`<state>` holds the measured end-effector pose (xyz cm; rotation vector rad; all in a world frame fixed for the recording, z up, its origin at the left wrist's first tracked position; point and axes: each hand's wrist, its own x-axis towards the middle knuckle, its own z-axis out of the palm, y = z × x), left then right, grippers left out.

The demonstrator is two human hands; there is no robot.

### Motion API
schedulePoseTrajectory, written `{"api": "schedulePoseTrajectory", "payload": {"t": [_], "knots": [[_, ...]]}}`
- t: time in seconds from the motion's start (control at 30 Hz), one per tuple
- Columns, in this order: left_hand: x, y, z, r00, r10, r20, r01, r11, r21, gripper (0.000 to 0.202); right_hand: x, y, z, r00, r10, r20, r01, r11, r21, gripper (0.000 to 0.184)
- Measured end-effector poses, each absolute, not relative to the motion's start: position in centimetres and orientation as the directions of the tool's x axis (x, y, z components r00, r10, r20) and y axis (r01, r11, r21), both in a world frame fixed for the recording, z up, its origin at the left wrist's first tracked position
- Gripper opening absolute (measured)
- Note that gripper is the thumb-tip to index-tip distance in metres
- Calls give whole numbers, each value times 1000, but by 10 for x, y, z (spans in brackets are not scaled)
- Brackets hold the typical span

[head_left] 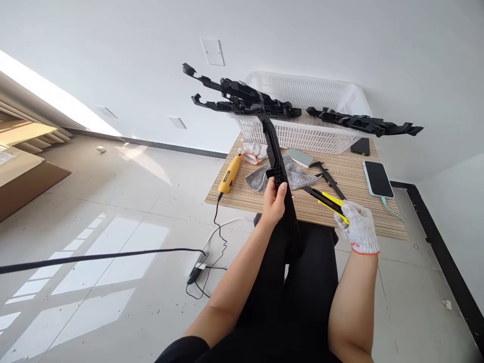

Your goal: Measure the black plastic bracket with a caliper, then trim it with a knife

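Steadying a long black strip (273, 146) mid-frame in the bare left hand (275, 201), knife (333, 202) in the gloved right (357, 227).
Left fingers wrap the strip's lower half; right fingers close round the knife's yellow handle, right of centre, blade pointing left toward the strip, contact unclear. Judgement: good work here wants a firm left grip, bare thumb off the blade's line, light pressure angled away from it. Beyond: grey cloth (259, 180), caliper (329, 180); upper centre, white basket (295, 133), more black parts (242, 93) across its rim.

Room between strip (274, 146) and right hand (357, 227) — cutter (329, 201) intrudes; basket (291, 134) blocks behind.
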<state>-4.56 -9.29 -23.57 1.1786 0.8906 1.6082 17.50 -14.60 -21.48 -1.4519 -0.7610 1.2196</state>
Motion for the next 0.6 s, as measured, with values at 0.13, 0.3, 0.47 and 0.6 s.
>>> {"api": "schedulePoseTrajectory", "payload": {"t": [0.13,0.3,0.47,0.6], "knots": [[-42,-95,-238,-98,936,339,-182,-352,918,33,173,-147,-213,297,914,-276,-148,-242,-959,37],[-40,-104,-237,-93,923,373,-31,-377,926,32,174,-152,-210,333,911,-242,-136,-208,-969,35],[-42,-103,-239,-20,954,299,-33,-299,954,32,181,-156,-216,252,944,-211,-34,-209,-977,36],[-48,-99,-244,168,941,295,-105,-281,954,32,184,-154,-221,234,954,-186,-21,-186,-982,33]]}}
